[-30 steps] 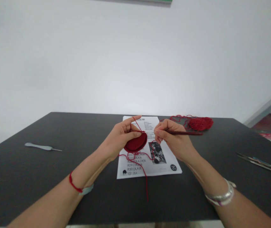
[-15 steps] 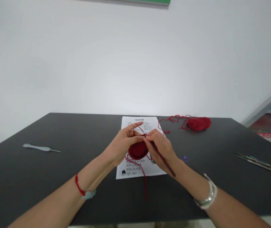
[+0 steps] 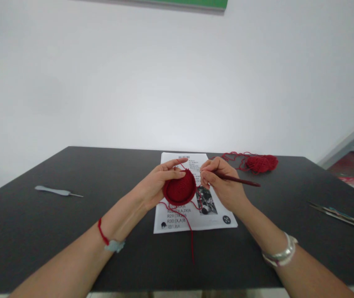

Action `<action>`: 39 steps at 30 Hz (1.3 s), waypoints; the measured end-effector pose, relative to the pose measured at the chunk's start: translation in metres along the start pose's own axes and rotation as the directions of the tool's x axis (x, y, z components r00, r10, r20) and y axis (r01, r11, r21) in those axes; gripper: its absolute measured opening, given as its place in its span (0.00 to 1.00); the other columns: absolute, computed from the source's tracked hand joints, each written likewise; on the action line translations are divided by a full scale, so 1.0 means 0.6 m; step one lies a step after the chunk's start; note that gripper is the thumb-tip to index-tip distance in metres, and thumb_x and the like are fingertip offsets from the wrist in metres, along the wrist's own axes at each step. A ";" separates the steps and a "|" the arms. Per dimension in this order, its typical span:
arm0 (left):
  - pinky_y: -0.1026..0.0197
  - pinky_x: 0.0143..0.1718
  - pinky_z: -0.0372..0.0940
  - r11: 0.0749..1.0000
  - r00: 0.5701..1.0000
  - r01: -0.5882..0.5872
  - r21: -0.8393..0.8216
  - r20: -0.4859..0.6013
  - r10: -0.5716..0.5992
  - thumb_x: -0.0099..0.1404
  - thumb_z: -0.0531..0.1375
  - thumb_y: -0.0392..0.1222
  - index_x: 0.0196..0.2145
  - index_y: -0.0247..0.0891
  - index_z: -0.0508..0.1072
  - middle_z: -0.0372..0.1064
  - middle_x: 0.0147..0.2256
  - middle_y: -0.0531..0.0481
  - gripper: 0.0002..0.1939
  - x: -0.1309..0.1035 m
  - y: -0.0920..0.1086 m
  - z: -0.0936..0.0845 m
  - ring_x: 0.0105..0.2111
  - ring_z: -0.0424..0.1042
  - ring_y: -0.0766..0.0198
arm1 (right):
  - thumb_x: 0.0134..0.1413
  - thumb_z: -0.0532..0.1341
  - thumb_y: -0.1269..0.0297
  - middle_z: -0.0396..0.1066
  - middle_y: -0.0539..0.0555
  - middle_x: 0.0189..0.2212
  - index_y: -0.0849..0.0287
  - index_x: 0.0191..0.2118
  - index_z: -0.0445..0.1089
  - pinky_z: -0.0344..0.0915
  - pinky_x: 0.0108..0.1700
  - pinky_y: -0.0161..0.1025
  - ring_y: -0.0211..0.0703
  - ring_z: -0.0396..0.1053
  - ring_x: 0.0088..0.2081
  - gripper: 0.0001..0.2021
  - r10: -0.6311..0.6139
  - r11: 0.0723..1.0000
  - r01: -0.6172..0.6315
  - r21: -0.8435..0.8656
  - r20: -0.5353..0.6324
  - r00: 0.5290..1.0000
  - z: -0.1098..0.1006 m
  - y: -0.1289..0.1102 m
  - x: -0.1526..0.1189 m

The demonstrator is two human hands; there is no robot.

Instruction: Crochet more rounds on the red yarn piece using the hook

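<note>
My left hand [image 3: 161, 180] pinches the upper left rim of a round, cupped piece of red crochet [image 3: 180, 189], with its index finger stretched out above and red yarn running by it. To the right, my right hand [image 3: 225, 182] grips a crochet hook [image 3: 239, 179] with a dark reddish-brown handle. The hook's thin metal shaft points left toward the top edge of the crochet piece; whether the tip touches it I cannot tell. A loose yarn tail hangs below the piece over a printed pattern sheet [image 3: 195, 225].
A red yarn ball [image 3: 262, 164] lies at the back right, its strand trailing left. A second crochet hook with a pale grey handle [image 3: 52, 190] lies on the left of the black table [image 3: 102, 174]. Scissors [image 3: 336, 214] lie at the right.
My right hand has moved right, away from the crochet piece, and the hook has swung to nearly level. More of the piece and of the sheet's photo now shows.
</note>
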State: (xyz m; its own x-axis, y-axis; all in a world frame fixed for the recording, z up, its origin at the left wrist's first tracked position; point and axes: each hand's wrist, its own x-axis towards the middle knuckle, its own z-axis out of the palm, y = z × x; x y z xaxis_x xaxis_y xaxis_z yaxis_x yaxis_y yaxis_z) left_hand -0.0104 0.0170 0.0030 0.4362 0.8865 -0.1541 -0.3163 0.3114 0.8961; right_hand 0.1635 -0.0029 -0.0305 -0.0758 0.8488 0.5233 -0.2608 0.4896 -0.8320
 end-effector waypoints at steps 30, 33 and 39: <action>0.70 0.22 0.57 0.980 0.936 0.096 0.177 0.320 -0.150 0.48 0.65 0.28 0.41 0.33 0.77 0.68 0.25 0.53 0.19 -0.007 0.013 -0.030 0.21 0.64 0.73 | 0.42 0.69 0.69 0.69 0.47 0.22 0.60 0.23 0.66 0.53 0.18 0.29 0.29 0.58 0.18 0.10 0.271 0.909 -0.327 0.260 0.230 0.935 -0.014 -0.033 0.002; 0.70 0.22 0.55 0.973 0.968 -0.074 0.218 0.249 0.018 0.50 0.66 0.30 0.41 0.34 0.76 0.68 0.25 0.54 0.18 -0.007 0.002 -0.016 0.21 0.63 0.74 | 0.44 0.68 0.68 0.67 0.46 0.20 0.59 0.24 0.65 0.53 0.17 0.29 0.30 0.56 0.18 0.10 0.344 0.863 -0.388 0.323 0.188 0.920 -0.008 -0.027 0.001; 0.66 0.30 0.59 0.920 0.964 -0.263 0.292 0.108 0.242 0.51 0.67 0.34 0.47 0.36 0.72 0.69 0.25 0.55 0.24 -0.002 -0.017 0.005 0.26 0.67 0.69 | 0.46 0.68 0.66 0.65 0.45 0.19 0.58 0.24 0.64 0.60 0.21 0.31 0.32 0.58 0.21 0.11 0.328 0.866 -0.317 0.385 0.041 0.944 0.015 -0.013 0.001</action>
State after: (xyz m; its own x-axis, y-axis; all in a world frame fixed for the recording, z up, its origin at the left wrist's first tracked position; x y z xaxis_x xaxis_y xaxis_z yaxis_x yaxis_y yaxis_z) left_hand -0.0051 0.0117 -0.0049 0.4354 0.8931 0.1133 -0.1601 -0.0470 0.9860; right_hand 0.1567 -0.0084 -0.0218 -0.1963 0.9535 0.2288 -0.5729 0.0778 -0.8160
